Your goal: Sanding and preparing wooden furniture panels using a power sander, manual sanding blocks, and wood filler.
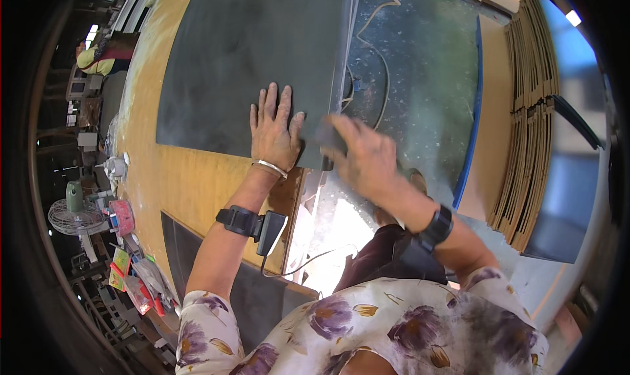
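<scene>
A large dark grey panel (230, 60) lies flat on the wooden worktable, its right edge at the table's side. My left hand (274, 135) rests palm down on the panel near its front right corner, fingers stretched and slightly spread. At that right edge, my right hand (367, 152) is closed, thumb and fingers pinching a small dark grey pad (326, 133). The pad is smeared by motion, so its exact kind does not show. It appears to be against the panel's edge.
The yellowish worktable (203, 168) carries another dark panel (180, 247) nearer me. A caged fan (75, 214) stands at the left, with a person (108, 55) beyond. Flattened cardboard (525, 125) is stacked at the right. A pale hose (386, 66) crosses the floor.
</scene>
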Demonstrator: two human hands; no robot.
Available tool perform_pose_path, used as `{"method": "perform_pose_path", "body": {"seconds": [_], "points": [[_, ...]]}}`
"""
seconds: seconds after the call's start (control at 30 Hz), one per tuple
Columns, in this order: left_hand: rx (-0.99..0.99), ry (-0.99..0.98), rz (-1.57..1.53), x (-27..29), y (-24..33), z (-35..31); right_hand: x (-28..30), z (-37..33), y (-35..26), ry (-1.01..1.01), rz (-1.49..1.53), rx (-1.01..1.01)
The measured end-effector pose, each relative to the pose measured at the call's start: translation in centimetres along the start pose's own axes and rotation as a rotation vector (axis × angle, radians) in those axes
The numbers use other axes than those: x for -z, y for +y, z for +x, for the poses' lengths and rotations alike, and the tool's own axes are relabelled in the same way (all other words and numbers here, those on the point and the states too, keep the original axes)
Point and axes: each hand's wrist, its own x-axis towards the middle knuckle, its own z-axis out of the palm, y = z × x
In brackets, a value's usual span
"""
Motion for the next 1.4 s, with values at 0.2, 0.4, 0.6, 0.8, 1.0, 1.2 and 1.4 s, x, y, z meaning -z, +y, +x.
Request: {"method": "perform_pose_path", "body": {"seconds": [0.2,0.4,0.6,0.8,1.0,1.2,1.4], "points": [[-0.014,0.035,-0.013,-0.2,0.5,0.4,0.8,5.1,2.6,0.096,-0.201,-0.112],[-0.004,0.059,-0.025,-0.2,0.2,0.6,-0.1,-1.4,-0.3,0.049,-0.063,-0.077],[-0.015,0.087,-0.025,-0.5,0.4,0.2,0.7,4.2,1.5,0.049,-0.235,-0.146],[-0.006,0.089,-0.033,-0.5,0.2,0.5,-0.5,-0.6,-0.7,0.068,-0.153,-0.144],[-0.01,0.091,-0.027,-0.6,-0.1,0.1,0.6,3.3,0.4,-0.026,-0.18,-0.215],[-0.003,0.093,-0.061,-0.7,-0.1,0.7,0.4,0.0,0.5,-0.027,-0.184,-0.124],[0.006,0.082,-0.086,-0.4,0.2,0.5,2.7,12.3,4.8,-0.105,-0.196,-0.23]]}}
